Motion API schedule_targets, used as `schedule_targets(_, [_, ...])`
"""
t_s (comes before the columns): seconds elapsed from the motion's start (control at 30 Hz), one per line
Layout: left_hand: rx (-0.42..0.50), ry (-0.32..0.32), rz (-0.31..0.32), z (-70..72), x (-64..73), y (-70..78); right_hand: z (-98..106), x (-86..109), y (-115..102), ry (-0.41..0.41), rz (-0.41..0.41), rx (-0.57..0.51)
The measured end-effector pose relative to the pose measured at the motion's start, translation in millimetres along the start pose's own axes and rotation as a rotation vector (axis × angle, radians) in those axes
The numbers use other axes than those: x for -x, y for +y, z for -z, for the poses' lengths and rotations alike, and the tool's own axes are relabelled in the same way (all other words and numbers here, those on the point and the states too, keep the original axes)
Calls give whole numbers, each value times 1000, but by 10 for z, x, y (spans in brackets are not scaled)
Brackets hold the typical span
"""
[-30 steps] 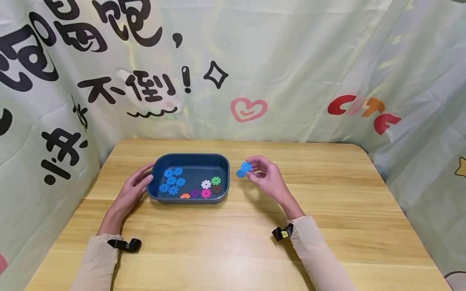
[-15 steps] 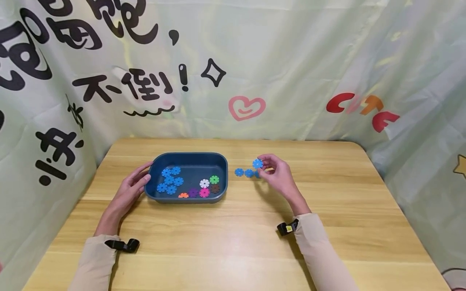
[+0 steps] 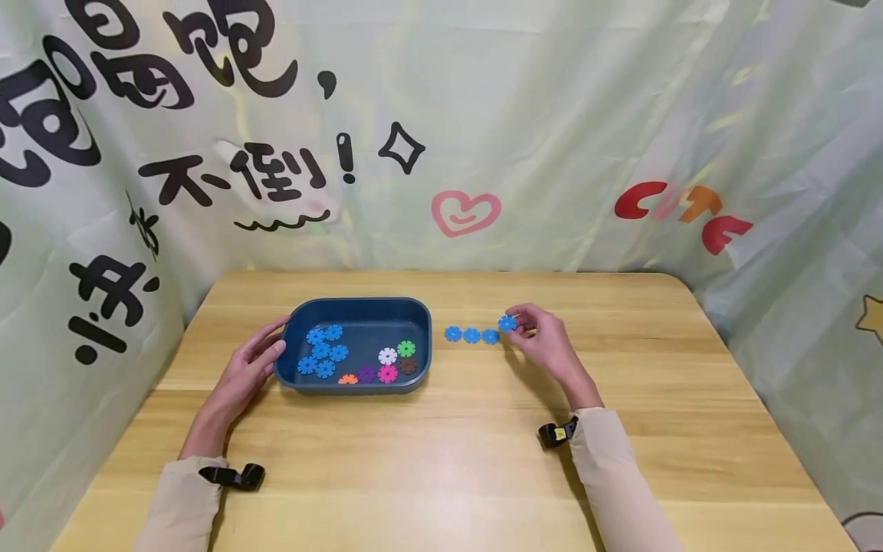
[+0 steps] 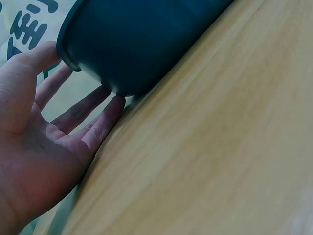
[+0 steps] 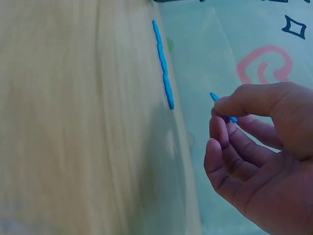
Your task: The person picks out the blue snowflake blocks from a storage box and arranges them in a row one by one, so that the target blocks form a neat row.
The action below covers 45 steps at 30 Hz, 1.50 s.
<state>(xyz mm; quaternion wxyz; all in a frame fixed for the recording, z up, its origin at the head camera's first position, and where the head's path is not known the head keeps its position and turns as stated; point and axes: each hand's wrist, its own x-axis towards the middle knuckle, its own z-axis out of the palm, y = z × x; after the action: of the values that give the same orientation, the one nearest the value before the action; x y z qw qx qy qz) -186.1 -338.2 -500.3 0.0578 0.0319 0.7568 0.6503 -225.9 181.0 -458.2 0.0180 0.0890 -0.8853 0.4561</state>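
My right hand (image 3: 545, 342) pinches a blue notched plastic disc (image 3: 507, 323) between thumb and fingertips, raised above the table. In the right wrist view that disc (image 5: 213, 96) shows edge-on, partly hidden by the thumb. Just left of this hand lies a row of blue notched discs (image 3: 472, 336), flat on the wood. My left hand (image 3: 250, 369) touches the left end of a dark blue tray (image 3: 359, 389). Seen from the left wrist, its fingers (image 4: 110, 115) rest fairly straight against the tray's outer wall (image 4: 122, 54).
Inside the tray, several blue discs (image 3: 321, 350) lie at the left. White (image 3: 388, 356), green (image 3: 406, 349), brown, pink, purple and orange discs lie toward its right and front. Behind the wooden table (image 3: 441, 468) hangs a printed curtain (image 3: 552, 138).
The right hand has moved rightward. Discs it was holding or covering a second ago now lie in a row on the table, one still in its fingers. The left hand stays at the tray.
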Motion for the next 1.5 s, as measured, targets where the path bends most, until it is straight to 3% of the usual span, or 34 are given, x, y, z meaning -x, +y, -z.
schedule_targets(0.57, [32, 3, -9, -8, -20, 66, 26, -40, 118, -83, -83, 87])
schedule_targets(1.03, [17, 3, -7, -12, -17, 35, 2, -20, 165, -109, -70, 140])
schedule_targets(1.5, [28, -8, -12, -11, 27, -15, -10, 18, 193, -134, -65, 118])
